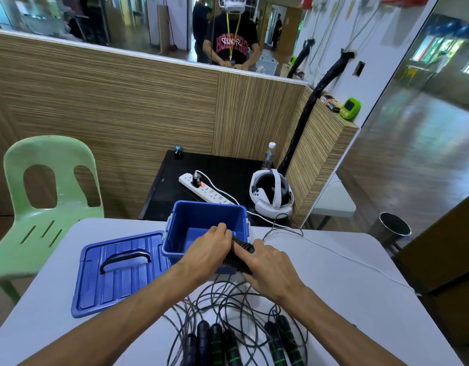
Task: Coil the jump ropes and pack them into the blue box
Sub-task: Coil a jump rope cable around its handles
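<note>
The open blue box [201, 215] stands at the far edge of the white table [346, 299]. Just in front of its near rim, my left hand [207, 249] and my right hand [267, 268] both grip black ribbed jump rope handles [240, 256] held together between them. Thin grey rope [228, 294] hangs from the handles and tangles in loops on the table below my hands. Several more black handles with green bands [241, 344] lie side by side at the near edge. The inside of the box shows only its blue floor where visible.
The blue lid [117, 270] with a black handle lies flat to the left of the box. A green plastic chair [43, 196] stands at the left. Behind the box a black side table holds a power strip [204, 191], a white headset [271, 194] and a water bottle [269, 155]. A white cable [333, 252] crosses the table's right side.
</note>
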A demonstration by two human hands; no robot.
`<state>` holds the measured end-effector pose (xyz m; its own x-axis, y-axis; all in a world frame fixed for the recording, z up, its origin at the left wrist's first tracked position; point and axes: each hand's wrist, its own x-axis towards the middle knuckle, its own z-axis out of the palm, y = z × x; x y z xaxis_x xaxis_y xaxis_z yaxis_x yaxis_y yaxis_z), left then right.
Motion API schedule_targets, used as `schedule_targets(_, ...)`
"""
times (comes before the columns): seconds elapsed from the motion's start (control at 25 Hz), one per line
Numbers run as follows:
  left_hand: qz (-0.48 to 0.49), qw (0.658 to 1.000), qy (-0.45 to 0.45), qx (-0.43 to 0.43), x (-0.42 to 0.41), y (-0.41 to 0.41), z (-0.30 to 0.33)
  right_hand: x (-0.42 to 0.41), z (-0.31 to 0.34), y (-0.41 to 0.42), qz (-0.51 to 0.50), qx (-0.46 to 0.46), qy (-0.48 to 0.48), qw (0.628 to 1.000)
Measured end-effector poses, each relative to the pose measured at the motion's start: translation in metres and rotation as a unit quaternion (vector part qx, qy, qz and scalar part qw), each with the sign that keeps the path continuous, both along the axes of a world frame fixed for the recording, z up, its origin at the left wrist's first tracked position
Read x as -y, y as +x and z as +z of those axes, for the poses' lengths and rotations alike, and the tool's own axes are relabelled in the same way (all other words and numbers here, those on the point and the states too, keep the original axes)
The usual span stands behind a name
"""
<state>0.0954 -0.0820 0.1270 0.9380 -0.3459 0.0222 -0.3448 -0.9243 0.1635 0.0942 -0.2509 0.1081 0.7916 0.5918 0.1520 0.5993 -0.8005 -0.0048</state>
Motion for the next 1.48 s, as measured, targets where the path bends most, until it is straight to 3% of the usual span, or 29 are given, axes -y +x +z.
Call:
schedule_targets(0.2, -0.004, 0.998, -0.06, 0.021, -0.008, 0.007, -0.005, -0.001, 0.0, 0.003, 0.0, 0.008, 0.0, 1.0)
schedule_targets(0.52, 0.072, 0.983, -0.163, 0.039, -0.002, 0.01, -0.02, -0.001, -0.009, 0.001, -0.006, 0.066, -0.053, 0.996)
schedule_targets(0.76, 0.168, 0.932, -0.321, -0.003, -0.006, 0.017, -0.024, 0.001, -0.015, -0.001, -0.01, 0.074, -0.069, 0.995)
schedule_targets(0.96, 0.192, 0.897, -0.392, -0.071, -0.018, 0.027, -0.014, 0.003, -0.014, 0.001, -0.002, 0.081, -0.068, 0.994)
schedule_targets(1.04, 0.186, 0.898, -0.389, -0.088, -0.023, 0.031, -0.012, 0.004, -0.013, 0.001, 0.004, 0.077, -0.065, 0.995)
schedule_targets(1.2, 0.119, 0.932, -0.334, -0.075, -0.029, 0.036, -0.013, 0.005, -0.011, 0.001, 0.007, 0.076, -0.066, 0.995)
schedule_targets(1.48, 0.019, 0.955, -0.29, 0.059, -0.028, 0.021, -0.033, 0.008, -0.01, 0.001, 0.015, 0.069, -0.057, 0.996)
